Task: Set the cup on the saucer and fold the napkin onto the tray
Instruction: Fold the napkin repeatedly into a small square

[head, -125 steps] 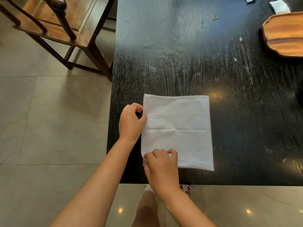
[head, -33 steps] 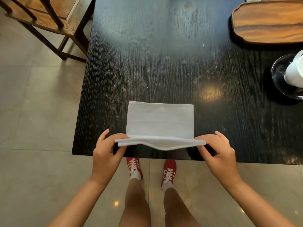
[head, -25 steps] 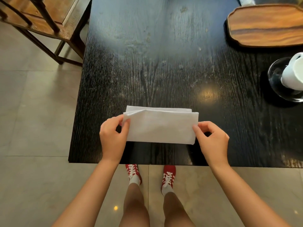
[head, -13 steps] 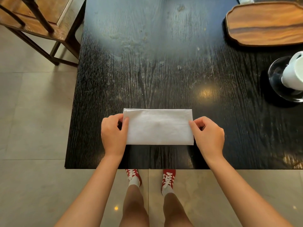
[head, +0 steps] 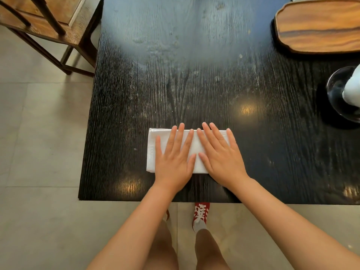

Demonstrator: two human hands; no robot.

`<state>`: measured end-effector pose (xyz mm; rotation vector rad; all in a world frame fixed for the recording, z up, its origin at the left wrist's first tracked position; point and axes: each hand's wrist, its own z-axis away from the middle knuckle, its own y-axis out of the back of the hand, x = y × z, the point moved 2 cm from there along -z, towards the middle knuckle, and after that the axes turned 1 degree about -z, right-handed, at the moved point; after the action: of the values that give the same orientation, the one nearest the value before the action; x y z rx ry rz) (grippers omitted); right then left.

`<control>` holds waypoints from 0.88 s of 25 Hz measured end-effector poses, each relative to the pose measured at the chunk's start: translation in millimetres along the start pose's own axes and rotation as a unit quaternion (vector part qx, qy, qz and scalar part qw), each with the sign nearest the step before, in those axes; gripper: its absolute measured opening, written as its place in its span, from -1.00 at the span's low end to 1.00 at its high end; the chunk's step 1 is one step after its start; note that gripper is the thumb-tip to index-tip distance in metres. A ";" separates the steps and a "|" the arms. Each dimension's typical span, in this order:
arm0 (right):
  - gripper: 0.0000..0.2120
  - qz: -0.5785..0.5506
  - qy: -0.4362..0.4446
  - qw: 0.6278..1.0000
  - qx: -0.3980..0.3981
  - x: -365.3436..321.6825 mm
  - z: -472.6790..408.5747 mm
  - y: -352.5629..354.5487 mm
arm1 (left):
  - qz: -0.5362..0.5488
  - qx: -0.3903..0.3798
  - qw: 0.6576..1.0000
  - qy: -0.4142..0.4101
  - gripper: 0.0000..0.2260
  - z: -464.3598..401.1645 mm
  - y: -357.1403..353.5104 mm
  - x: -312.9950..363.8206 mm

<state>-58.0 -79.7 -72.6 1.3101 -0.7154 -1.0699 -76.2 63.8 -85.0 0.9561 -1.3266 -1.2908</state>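
Observation:
A white napkin (head: 152,151), folded into a narrow rectangle, lies near the front edge of the black table (head: 194,75). My left hand (head: 175,158) and my right hand (head: 220,154) rest flat on it side by side, fingers spread, palms down, covering most of it. A wooden tray (head: 319,26) sits at the far right of the table. A white cup (head: 353,88) stands on a clear glass saucer (head: 337,94) at the right edge, partly cut off by the frame.
A wooden chair (head: 48,20) stands off the table's far left corner on the tiled floor (head: 39,133). The table's front edge runs just below my wrists, with my legs and a red shoe (head: 201,213) under it.
The napkin was folded in half toward the far side. My hands let go of its ends, moved onto its middle and now press it flat.

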 end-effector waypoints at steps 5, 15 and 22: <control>-0.38 0.050 0.087 0.994 -0.034 30.9 2.1 -3.3 | -0.052 0.005 0.999 0.001 -0.40 8.0 5.0 -43.4; -0.32 0.011 -0.046 0.999 -0.013 2.5 62.3 -4.7 | -0.067 -0.009 0.993 -0.099 -0.37 -21.4 16.9 -61.9; -0.42 -0.006 0.009 1.000 -0.012 -35.4 151.6 -24.8 | 0.001 -0.015 0.985 -0.170 -0.28 -30.6 3.8 2.6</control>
<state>-213.2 -106.5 -66.3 1.3036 -0.6801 -1.0730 -46.3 55.9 -83.4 0.7324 -1.5601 -1.5155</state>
